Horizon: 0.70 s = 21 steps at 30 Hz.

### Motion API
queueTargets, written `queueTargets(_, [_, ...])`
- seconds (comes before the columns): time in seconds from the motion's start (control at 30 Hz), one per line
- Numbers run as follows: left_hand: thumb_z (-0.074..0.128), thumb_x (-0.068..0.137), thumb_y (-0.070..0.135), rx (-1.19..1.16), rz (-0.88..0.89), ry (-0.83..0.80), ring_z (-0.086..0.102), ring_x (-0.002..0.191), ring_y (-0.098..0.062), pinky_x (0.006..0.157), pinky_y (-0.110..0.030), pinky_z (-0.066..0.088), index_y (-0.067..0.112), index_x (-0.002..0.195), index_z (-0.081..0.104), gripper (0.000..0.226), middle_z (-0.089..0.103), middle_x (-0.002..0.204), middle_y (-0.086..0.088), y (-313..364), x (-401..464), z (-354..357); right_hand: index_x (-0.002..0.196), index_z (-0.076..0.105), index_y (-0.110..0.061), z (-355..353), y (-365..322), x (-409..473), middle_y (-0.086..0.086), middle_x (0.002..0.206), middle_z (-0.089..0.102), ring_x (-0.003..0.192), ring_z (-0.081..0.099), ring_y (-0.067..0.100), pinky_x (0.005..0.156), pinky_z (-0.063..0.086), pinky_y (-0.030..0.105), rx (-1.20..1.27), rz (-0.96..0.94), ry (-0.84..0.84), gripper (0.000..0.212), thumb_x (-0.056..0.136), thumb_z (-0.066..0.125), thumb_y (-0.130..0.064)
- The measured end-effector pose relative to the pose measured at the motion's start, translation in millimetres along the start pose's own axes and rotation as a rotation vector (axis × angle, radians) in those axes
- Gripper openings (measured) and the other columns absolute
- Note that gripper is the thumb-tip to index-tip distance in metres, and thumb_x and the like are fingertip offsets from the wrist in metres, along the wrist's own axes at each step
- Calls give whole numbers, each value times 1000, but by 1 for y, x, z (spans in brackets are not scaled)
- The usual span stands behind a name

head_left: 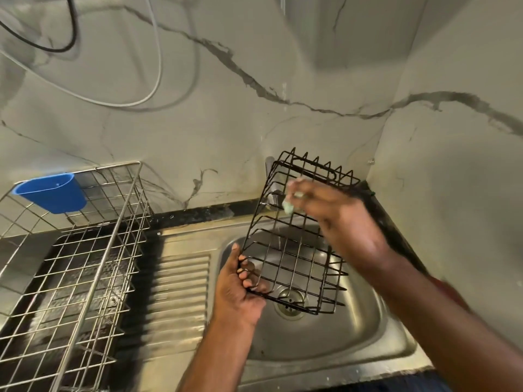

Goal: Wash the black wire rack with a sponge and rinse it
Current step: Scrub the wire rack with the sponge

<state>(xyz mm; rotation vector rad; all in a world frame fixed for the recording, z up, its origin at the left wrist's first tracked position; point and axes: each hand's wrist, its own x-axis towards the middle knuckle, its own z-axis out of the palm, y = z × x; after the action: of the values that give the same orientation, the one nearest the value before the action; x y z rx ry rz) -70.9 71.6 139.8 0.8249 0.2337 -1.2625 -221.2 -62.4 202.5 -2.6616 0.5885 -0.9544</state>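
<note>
Over the steel sink (376, 332), from the head view, I see the black wire rack (297, 230) held tilted in the air above the drain (290, 302), clear of the basin. My left hand (240, 290) grips its lower left corner, fingers curled through the wires. My right hand (336, 213) is closed around a pale green sponge (288, 206), pressing it against the rack's upper wires near the tap (271, 179). I judge the scrubbing stage to be under way: no suds are visible, and I cannot tell whether water is running. Rinsing looks not yet done. At the left a steel dish rack (85, 250) carries a blue cup (51, 193).
</note>
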Motion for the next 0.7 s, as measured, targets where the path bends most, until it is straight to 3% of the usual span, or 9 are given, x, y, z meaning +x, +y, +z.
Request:
queueTargets(0.07, [54, 100, 36, -47, -16, -47, 41, 21, -2, 24, -11, 32, 15, 76, 55, 32, 49, 35, 4, 4, 3, -2, 136, 59, -21, 11, -22, -14, -9, 149, 49, 138, 39, -3, 110, 45, 35, 27, -191, -218, 51, 92, 57, 4])
queueTargets(0.17, [53, 100, 37, -58, -6, -58, 40, 22, -1, 24, -12, 32, 16, 80, 56, 28, 49, 37, 5, 11, 9, -5, 139, 56, -15, 1, -32, -26, 2, 151, 49, 142, 40, 14, 116, 36, 30, 23, -419, -322, 56, 87, 66, 4])
queueTargets(0.27, [54, 100, 37, -12, 6, -43, 37, 22, -1, 24, -13, 28, 17, 76, 54, 31, 45, 35, 6, 10, 6, -5, 139, 54, -23, -14, -9, -5, -5, 154, 42, 145, 35, 8, 119, 29, 26, 67, -231, -214, 44, 99, 50, -7])
queueTargets(0.43, [57, 99, 34, 36, 6, 22, 38, 22, -2, 24, -12, 27, 16, 66, 52, 38, 44, 33, 4, -2, -4, -3, 128, 64, -14, -19, 27, 28, 6, 144, 55, 126, 59, 16, 100, 53, 35, -24, 168, 69, 58, 86, 49, 24])
queueTargets(0.57, [53, 102, 33, -34, 16, 21, 35, 20, -3, 25, -11, 26, 17, 64, 50, 42, 40, 31, 4, 4, 4, -2, 135, 58, -23, 2, -12, 0, 0, 151, 47, 134, 52, 14, 104, 50, 31, -23, -67, -120, 63, 86, 56, 18])
queueTargets(0.63, [54, 100, 34, -51, 52, 46, 33, 21, -3, 26, -12, 25, 20, 64, 47, 39, 38, 32, 4, 9, 8, -3, 139, 54, -25, 8, -28, -27, -4, 155, 41, 141, 41, 10, 112, 41, 31, 21, -219, -267, 64, 87, 64, 11])
queueTargets(0.7, [56, 99, 33, -55, 69, 54, 33, 23, -3, 26, -13, 24, 21, 64, 47, 37, 38, 34, 5, 10, 8, -3, 142, 50, -30, 2, -27, -38, -12, 156, 36, 144, 34, 3, 116, 32, 23, 64, -244, -336, 58, 92, 62, -1])
